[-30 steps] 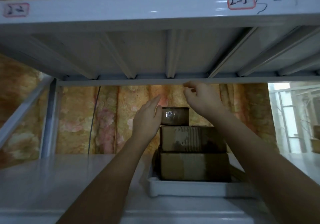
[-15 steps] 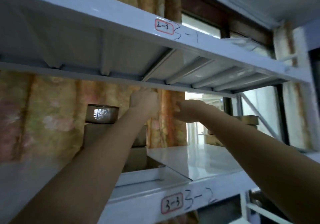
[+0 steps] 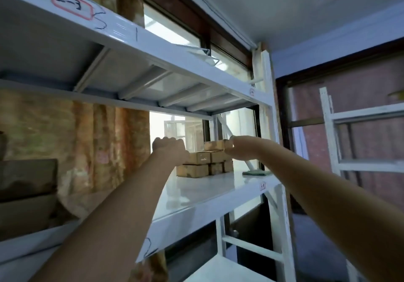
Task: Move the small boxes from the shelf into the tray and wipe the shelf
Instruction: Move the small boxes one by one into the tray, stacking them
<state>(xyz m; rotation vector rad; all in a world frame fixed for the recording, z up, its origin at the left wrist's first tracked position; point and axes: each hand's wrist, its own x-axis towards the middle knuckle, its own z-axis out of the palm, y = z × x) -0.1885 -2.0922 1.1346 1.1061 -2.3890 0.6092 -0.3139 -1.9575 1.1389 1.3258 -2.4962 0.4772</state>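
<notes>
Small cardboard boxes (image 3: 196,169) are stacked three rows high at the far right of the white shelf (image 3: 207,191). My right hand (image 3: 237,149) grips the right end of the single top box (image 3: 214,145). My left hand (image 3: 171,150) is raised just left of the stack, its fingers curled and holding nothing. At the left edge, larger dark boxes (image 3: 27,180) are piled in the white tray (image 3: 28,235), only partly in view.
A green cloth (image 3: 256,173) lies on the shelf right of the stack, by the white corner post (image 3: 271,128). The upper shelf (image 3: 153,50) hangs low overhead. A second white rack (image 3: 360,115) stands to the right. A curtain and window are behind.
The view has swung right, away from the tray's pile. Both hands have left that pile and reached across to the stack of small boxes; my right hand now holds the top one.
</notes>
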